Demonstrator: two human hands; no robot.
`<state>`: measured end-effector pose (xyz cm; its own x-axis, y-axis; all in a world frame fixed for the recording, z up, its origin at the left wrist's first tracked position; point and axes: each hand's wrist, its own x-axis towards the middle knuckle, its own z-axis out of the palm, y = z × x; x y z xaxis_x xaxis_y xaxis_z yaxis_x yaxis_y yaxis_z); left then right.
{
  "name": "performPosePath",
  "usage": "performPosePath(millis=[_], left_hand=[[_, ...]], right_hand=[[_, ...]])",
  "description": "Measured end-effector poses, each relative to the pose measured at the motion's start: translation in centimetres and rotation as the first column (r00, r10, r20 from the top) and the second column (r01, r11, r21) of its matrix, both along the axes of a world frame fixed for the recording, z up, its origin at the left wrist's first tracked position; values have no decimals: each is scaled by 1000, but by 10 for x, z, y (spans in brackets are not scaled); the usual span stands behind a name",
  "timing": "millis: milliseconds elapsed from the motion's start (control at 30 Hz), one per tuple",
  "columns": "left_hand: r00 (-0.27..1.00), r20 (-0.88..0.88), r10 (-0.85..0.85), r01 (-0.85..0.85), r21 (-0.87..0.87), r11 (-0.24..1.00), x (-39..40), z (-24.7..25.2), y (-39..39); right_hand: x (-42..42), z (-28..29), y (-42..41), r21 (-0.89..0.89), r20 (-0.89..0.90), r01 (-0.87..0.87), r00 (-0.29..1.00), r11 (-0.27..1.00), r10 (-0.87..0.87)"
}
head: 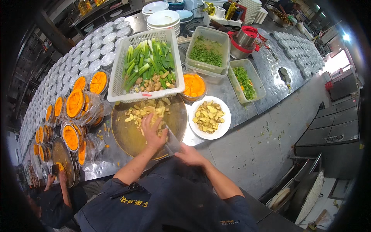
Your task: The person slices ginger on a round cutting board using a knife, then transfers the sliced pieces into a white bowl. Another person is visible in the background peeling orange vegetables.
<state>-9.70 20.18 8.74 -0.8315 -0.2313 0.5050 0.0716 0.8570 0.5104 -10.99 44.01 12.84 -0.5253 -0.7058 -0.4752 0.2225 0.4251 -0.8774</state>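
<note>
My left hand (154,132) lies with its fingers spread on sliced ginger (138,113), over a large round cutting board (123,136). My right hand (189,154) holds a wide-bladed kitchen knife (173,140), its blade at the board's right edge, close to my left thumb. Whether my left hand grips any slices cannot be told. A white bowl (227,127) of ginger slices stands right of the board. Behind the board, a white plastic basket (113,78) holds cut green stalks and ginger pieces, its near rim over the board's far edge.
Wrapped bowls of orange slices (71,137) stand left. Tubs of chopped greens (207,55) (245,84) and a red-and-steel appliance (246,40) stand behind right. A co-worker's hands (62,175) are at another round board (59,150), lower left. Plates (163,18) are stacked at the back.
</note>
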Motion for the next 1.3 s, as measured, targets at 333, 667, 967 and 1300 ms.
performPosePath(millis=[333,667,967,1300], left_hand=[[900,54,-432,425,111,899,-124,20,149],[799,436,-413,462,-8,887,-173,-43,193],[824,314,-472,546,-214,810,-158,-36,222],[862,94,-498,490,97,866,-135,-37,123]], right_hand=[[-8,3,130,-47,349,597,761,801,-547],[36,-107,231,329,-86,592,794,735,-601],[-16,-25,169,256,23,654,732,712,-681],[27,101,156,578,-135,547,796,605,-590]])
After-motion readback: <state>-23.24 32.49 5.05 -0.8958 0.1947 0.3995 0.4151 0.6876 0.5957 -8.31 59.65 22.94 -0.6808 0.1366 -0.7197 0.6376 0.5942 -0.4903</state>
